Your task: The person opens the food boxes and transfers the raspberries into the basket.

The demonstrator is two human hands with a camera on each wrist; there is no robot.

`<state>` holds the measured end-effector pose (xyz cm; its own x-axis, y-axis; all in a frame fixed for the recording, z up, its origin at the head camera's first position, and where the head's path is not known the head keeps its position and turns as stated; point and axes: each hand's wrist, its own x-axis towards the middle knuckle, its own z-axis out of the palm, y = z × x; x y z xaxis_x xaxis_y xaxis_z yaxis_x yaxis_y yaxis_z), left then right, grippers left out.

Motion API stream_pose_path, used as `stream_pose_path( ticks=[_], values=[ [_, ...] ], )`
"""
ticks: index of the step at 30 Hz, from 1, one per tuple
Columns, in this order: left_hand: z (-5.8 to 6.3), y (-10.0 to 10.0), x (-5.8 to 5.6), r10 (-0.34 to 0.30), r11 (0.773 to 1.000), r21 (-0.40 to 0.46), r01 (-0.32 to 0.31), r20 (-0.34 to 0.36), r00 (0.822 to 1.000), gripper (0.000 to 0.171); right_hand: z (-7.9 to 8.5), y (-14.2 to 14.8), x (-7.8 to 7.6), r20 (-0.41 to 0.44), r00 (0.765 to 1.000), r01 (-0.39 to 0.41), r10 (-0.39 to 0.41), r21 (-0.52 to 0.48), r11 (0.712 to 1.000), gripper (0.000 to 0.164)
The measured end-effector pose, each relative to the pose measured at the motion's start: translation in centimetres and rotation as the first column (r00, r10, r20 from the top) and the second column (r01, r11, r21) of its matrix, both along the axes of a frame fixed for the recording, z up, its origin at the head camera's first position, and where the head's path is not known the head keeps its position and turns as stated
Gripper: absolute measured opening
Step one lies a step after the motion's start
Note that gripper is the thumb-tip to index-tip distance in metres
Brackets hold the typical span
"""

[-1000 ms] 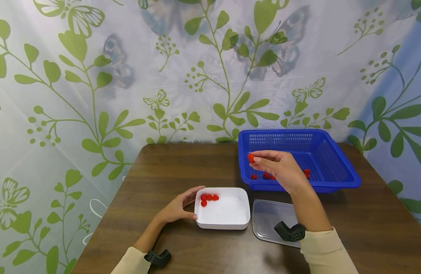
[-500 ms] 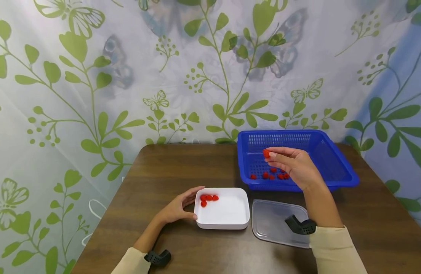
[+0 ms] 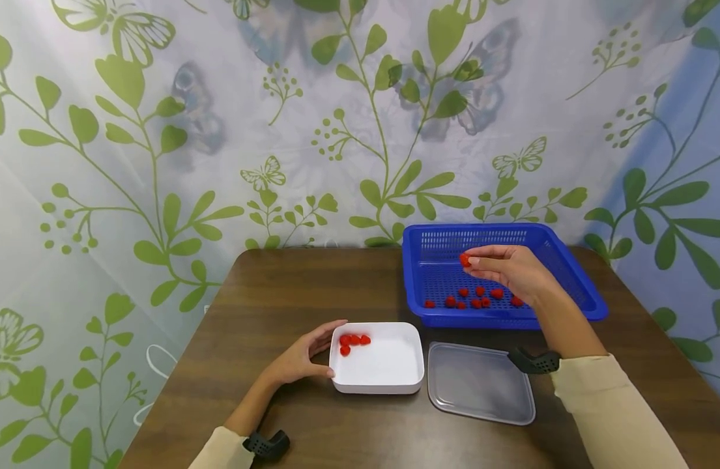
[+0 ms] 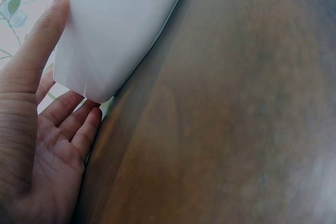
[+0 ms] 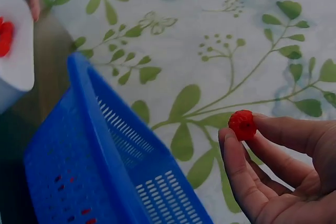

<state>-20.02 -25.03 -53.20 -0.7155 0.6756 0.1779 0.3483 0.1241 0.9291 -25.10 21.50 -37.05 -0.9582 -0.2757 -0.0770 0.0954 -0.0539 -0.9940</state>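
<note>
My right hand (image 3: pixel 515 270) pinches a small red berry (image 5: pixel 242 125) between thumb and fingertips. The berry has a bumpy surface like a raspberry. It hangs in the air over the blue basket (image 3: pixel 576 273), where several more red berries (image 3: pixel 497 294) lie on the bottom near the front. With my left hand (image 3: pixel 303 355) I hold the left end of a white rectangular container (image 3: pixel 389 365), thumb at its front corner and fingers behind. Several red berries (image 3: pixel 354 339) sit in its back left corner. The left wrist view shows only the container's outer wall (image 4: pixel 115 30).
A translucent lid (image 3: pixel 479 384) lies flat on the wooden table (image 3: pixel 301 286), right of the container and in front of the basket. The basket's raised rim (image 3: pixel 415 273) stands behind the lid. A leaf-patterned curtain (image 3: pixel 336 195) hangs behind the table.
My right hand has moved right over the basket, keeping the berry pinched, and more berries in the basket have come into sight. My left hand stays on the container.
</note>
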Motion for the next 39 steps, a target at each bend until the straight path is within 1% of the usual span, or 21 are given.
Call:
stream_pose_path(
  ticks=[2, 4, 8, 10, 15, 20, 22, 25, 28, 32, 39],
  values=[
    [0.1, 0.0, 0.0, 0.001, 1.0, -0.001, -0.001, -0.002, 1.0, 0.093, -0.1, 0.1, -0.7, 0.035, 0.999, -0.016, 0.016, -0.006, 1.0, 0.034],
    [0.1, 0.0, 0.0, 0.001, 1.0, 0.0, -0.001, -0.001, 1.0, 0.092, -0.3, 0.2, -1.4, 0.073, 0.997, -0.035, 0.036, -0.018, 0.999, 0.029],
    [0.0, 0.2, 0.1, 0.004, 1.0, 0.001, -0.004, 0.002, 1.0, 0.093, -1.1, 0.4, -2.9, 0.134, 0.988, -0.069, 0.071, -0.017, 0.997, 0.023],
    [-0.1, 0.2, 0.1, 0.007, 1.0, 0.0, -0.007, 0.007, 1.0, 0.093, -1.6, 0.5, -3.5, 0.16, 0.984, -0.082, 0.082, -0.005, 0.997, 0.026],
    [0.0, 0.1, 0.1, 0.019, 1.0, -0.013, -0.019, 0.022, 1.0, 0.092, -2.9, 0.5, -4.9, 0.205, 0.973, -0.117, 0.102, 0.06, 0.991, 0.039],
    [0.3, -0.1, 0.0, 0.016, 1.0, -0.017, -0.016, 0.014, 1.0, 0.092, -4.1, 0.4, -6.1, 0.228, 0.967, -0.134, 0.113, 0.082, 0.988, 0.042],
    [0.5, -0.1, 0.1, 0.022, 0.999, -0.027, -0.021, 0.017, 1.0, 0.092, -4.4, 0.2, -6.6, 0.234, 0.966, -0.138, 0.11, 0.11, 0.984, 0.043],
    [0.5, -0.2, 0.1, 0.026, 0.999, -0.035, -0.025, 0.029, 0.999, 0.092, -4.9, -0.3, -7.2, 0.238, 0.965, -0.155, 0.107, 0.19, 0.97, 0.043],
    [0.3, -0.2, 0.0, 0.024, 0.999, -0.037, -0.023, 0.031, 0.999, 0.091, -5.4, -0.9, -7.6, 0.242, 0.964, -0.174, 0.109, 0.268, 0.947, 0.038],
    [0.2, -0.1, -0.1, 0.026, 0.999, -0.041, -0.025, 0.033, 0.999, 0.09, -5.9, -1.5, -8.1, 0.246, 0.964, -0.184, 0.102, 0.34, 0.922, 0.029],
    [0.4, -0.1, 0.0, 0.023, 0.999, -0.034, -0.022, 0.036, 0.999, 0.092, -6.0, -2.0, -8.4, 0.226, 0.968, -0.198, 0.106, 0.435, 0.879, 0.024]
  ],
)
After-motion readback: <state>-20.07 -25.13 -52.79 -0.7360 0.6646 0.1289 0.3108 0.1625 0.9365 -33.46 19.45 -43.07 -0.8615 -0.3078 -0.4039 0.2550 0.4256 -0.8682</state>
